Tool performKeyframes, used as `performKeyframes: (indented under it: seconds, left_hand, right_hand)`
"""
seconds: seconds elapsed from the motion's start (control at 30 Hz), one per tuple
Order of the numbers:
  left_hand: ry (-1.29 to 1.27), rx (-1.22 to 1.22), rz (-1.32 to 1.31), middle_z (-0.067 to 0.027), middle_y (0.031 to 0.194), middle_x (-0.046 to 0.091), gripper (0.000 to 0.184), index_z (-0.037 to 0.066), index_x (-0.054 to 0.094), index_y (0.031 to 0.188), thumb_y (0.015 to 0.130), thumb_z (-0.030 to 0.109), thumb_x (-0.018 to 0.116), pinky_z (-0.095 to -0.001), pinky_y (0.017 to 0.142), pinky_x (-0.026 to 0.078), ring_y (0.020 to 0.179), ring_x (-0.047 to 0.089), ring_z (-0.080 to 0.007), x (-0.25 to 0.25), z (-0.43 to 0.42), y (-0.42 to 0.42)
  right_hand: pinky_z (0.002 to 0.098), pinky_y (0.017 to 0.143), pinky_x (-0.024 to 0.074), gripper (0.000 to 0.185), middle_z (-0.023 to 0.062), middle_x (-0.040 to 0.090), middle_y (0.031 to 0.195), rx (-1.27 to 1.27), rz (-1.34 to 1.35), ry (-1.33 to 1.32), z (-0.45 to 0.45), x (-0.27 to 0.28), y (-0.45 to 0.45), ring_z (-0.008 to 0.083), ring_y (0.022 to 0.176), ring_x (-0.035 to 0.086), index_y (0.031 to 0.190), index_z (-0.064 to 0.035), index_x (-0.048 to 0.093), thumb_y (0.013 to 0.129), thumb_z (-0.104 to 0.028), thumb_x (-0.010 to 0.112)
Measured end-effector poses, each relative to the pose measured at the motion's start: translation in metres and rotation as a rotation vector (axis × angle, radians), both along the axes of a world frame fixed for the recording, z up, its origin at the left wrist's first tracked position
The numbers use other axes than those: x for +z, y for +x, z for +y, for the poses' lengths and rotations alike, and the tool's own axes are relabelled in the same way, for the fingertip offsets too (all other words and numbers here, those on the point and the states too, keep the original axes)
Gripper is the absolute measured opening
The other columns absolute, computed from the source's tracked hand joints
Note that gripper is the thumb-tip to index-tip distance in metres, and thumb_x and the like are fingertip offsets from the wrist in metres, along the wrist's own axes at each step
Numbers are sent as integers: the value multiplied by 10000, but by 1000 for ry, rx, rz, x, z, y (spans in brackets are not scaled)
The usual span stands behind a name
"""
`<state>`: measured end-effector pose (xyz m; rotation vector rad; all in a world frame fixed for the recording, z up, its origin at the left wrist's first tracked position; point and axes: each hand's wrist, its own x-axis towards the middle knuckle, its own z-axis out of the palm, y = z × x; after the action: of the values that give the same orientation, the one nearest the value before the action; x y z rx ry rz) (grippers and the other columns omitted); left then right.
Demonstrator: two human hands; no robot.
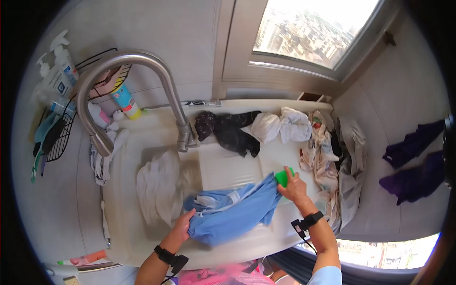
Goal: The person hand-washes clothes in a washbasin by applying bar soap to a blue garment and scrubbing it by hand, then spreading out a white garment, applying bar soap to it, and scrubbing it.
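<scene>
A blue cloth (237, 221) is stretched between the two hands, over the near part of a sink (124, 232). Its near-left edge is pinched by the left hand (180, 227); a green block (282, 178) is gripped in the right hand (295, 187), against the cloth's raised end. The step seems to be a rub with the block — for the next stroke, taut fabric and a steady left grip would be called for. In the sink, a white cloth (156, 187) is held beyond the left hand, and dark garments (235, 135) are laid beyond both. Below, between the forearms, a pink basket (247, 278) is partly seen — its contents cannot be told.
</scene>
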<state>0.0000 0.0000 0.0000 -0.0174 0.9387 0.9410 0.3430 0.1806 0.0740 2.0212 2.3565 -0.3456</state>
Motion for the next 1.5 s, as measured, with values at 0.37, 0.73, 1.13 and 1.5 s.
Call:
performKeyframes:
  seconds: [0.37,0.73,1.13,1.5]
  left_hand:
    - [353,-112,748,59,649,441,155,57,551,788,824,207,566,-172,515,297,589,366,-20,24,12,9]
    - [90,419,39,-24,774,561,247,57,531,833,877,291,464,-299,649,462,712,546,-117,73,53,48]
    - [505,-18,-423,-19,764,564,287,107,539,851,870,374,439,-312,679,460,725,547,-125,12,74,47]
    - [924,-138,473,-131,977,583,330,-22,526,1030,806,220,515,-351,811,437,916,559,-231,149,20,0]
  right_hand:
    - [407,768,445,779,175,528,996,501,242,181,125,14,-160,356,894,519,1283,-120,282,589,-232,618]
    - [347,656,456,230,175,583,842,235,970,-145,-58,3,-134,289,675,568,798,8,589,796,-220,555]
    - [332,565,458,204,162,534,586,345,1195,361,-110,-15,-196,288,549,561,648,-26,570,758,-198,567]
    - [360,513,384,319,136,520,591,675,829,-229,-61,45,-109,262,543,491,653,-12,553,657,-291,707]
